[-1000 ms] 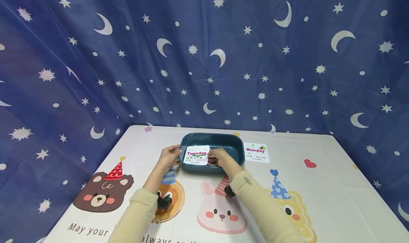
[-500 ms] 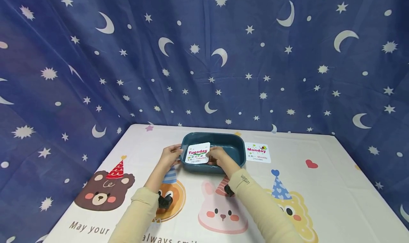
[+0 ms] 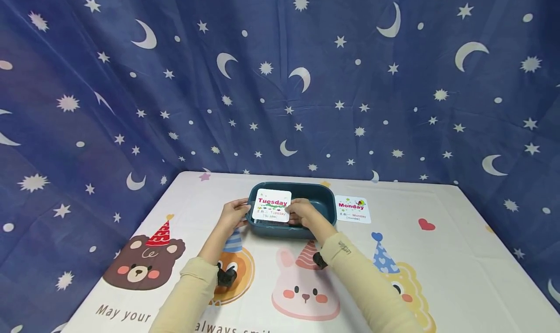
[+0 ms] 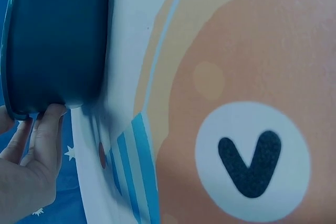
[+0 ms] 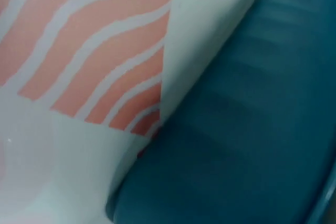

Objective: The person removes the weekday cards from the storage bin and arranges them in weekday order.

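Left hand (image 3: 233, 213) pinches left rim of teal box (image 3: 282, 231); right hand (image 3: 303, 211) pinches right edge of Tuesday card (image 3: 272, 205), mid-frame, over box's left half. Card higher than moments ago: apparently being lifted. Monday card (image 3: 352, 209) flat on tabletop (image 3: 477, 255).

Both sleeves (image 3: 369, 284) are cream, the right cuff (image 3: 336, 248) dark-lettered, with black wrist fittings (image 3: 226, 276).

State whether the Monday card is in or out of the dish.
Out: the Monday card lies on the tablecloth, beside the blue dish.
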A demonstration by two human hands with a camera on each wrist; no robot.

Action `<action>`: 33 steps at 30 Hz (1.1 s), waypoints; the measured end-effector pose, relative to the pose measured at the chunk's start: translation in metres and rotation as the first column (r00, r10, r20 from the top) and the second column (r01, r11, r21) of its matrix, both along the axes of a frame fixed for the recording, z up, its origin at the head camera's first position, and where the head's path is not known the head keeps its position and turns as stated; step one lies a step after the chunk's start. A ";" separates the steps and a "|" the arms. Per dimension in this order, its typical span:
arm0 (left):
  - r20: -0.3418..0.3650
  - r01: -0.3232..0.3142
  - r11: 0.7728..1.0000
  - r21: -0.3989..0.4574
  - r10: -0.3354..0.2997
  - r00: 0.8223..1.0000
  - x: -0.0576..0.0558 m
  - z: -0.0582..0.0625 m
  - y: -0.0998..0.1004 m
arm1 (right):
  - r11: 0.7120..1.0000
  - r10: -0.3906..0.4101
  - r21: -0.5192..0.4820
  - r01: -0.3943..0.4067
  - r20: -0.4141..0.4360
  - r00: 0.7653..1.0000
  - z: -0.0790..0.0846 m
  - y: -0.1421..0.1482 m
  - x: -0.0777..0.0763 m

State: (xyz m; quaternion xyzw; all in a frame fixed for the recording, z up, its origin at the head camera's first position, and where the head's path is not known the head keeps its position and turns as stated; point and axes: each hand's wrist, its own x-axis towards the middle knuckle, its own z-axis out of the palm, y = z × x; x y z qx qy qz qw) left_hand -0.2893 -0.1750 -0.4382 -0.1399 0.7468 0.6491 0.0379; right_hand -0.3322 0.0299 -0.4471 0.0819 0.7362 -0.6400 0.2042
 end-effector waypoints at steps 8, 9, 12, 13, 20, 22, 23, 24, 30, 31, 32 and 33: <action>-0.039 0.018 1.000 0.010 -0.017 0.999 0.002 -0.003 -0.002 | 0.999 0.032 -0.006 -0.032 -0.020 0.999 0.053 0.009 0.040; -0.038 0.017 1.000 0.011 -0.016 0.999 0.002 -0.002 -0.001 | 1.000 0.028 -0.005 -0.028 -0.027 0.999 0.051 0.010 0.038; -0.029 0.018 1.000 0.002 -0.017 0.999 0.000 -0.003 0.000 | 1.000 0.004 -0.004 -0.004 -0.023 1.000 0.041 0.014 0.028; -0.006 0.008 1.000 -0.012 -0.008 1.000 -0.001 -0.002 0.001 | 1.000 -0.003 -0.006 0.003 -0.015 1.000 0.043 0.015 0.028; -0.006 0.014 1.000 0.004 -0.014 1.000 -0.001 -0.003 0.001 | 0.999 0.008 -0.048 -0.010 -0.034 0.999 0.046 0.025 0.032; -0.009 0.013 1.000 0.016 -0.013 1.000 0.000 -0.004 0.001 | 0.999 0.011 -0.053 -0.012 -0.033 0.999 0.046 0.027 0.035; -0.012 0.015 1.000 0.018 -0.015 1.000 0.000 -0.005 0.000 | 0.998 0.013 -0.054 -0.015 -0.030 0.999 0.047 0.028 0.037; -0.014 0.017 1.000 0.020 -0.017 1.000 0.000 -0.005 0.000 | 0.998 0.017 -0.054 -0.018 -0.030 0.999 0.047 0.030 0.038; -0.017 0.019 1.000 -0.014 -0.019 1.000 0.001 -0.003 -0.001 | 0.996 0.046 -0.077 -0.048 -0.031 0.998 0.051 0.040 0.046; -0.016 0.018 1.000 -0.019 -0.018 1.000 0.001 -0.003 -0.001 | 0.995 0.056 -0.082 -0.059 -0.032 0.998 0.053 0.043 0.048; -0.015 0.018 1.000 -0.021 -0.019 1.000 0.000 -0.003 0.000 | 0.994 0.066 -0.091 -0.069 -0.034 0.997 0.054 0.046 0.050; -0.013 0.019 1.000 -0.022 -0.020 1.000 0.000 -0.002 0.001 | 0.992 0.072 -0.100 -0.075 -0.035 0.997 0.056 0.049 0.052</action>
